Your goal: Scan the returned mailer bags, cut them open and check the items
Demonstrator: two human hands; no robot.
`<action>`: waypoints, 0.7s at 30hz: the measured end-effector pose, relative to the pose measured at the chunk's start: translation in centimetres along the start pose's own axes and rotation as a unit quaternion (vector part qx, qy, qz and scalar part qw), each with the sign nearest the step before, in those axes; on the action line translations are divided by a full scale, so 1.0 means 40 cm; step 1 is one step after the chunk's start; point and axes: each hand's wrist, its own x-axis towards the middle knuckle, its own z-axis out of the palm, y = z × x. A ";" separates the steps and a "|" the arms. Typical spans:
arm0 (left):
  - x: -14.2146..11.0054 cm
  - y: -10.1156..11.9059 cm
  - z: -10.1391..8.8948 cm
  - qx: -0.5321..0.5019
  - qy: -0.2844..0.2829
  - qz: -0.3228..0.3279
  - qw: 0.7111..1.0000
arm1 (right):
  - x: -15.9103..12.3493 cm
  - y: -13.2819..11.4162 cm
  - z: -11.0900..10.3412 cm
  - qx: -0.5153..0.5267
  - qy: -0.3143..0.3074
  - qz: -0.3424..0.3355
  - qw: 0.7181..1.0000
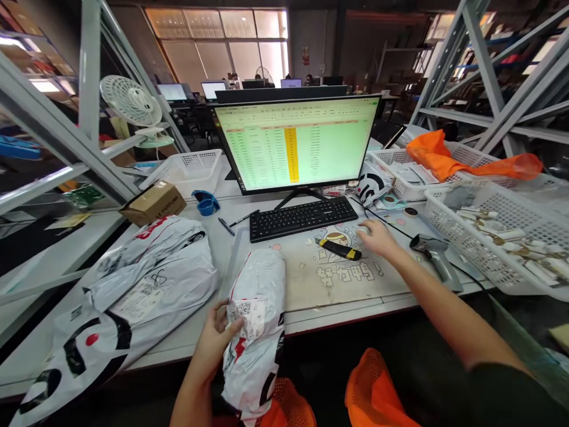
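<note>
My left hand (217, 333) is closed on a white plastic mailer parcel (263, 279), thumb beside its printed label. The parcel leans over the desk's front edge, its lower end above my lap. My right hand (379, 238) rests over a pale computer mouse (363, 229), mostly covered by the fingers. A yellow-and-black utility knife (340, 249) lies on the printed desk mat (306, 290), just left of that hand. Behind them are a black keyboard (306, 218) and a monitor (302, 145) showing a spreadsheet with one yellow column.
A larger white mailer bag (164, 284) lies at left, near a small cardboard box (153, 203) and blue tape dispenser (205, 203). On the right are a barcode scanner (438, 258) and a white basket (502, 261) of small items. Metal shelf posts flank the desk.
</note>
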 end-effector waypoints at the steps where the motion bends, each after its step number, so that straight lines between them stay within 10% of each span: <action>1: 0.005 0.003 0.000 -0.002 -0.005 -0.009 1.000 | 0.050 -0.057 0.033 0.002 -0.011 -0.026 1.000; 8: -0.013 0.022 -0.010 -0.007 -0.012 -0.029 0.999 | 0.215 -0.210 0.189 -0.021 -0.047 -0.068 0.996; 21: 0.050 0.140 0.065 0.216 -0.004 0.090 0.972 | 0.217 -0.237 0.194 -0.035 -0.056 -0.070 0.995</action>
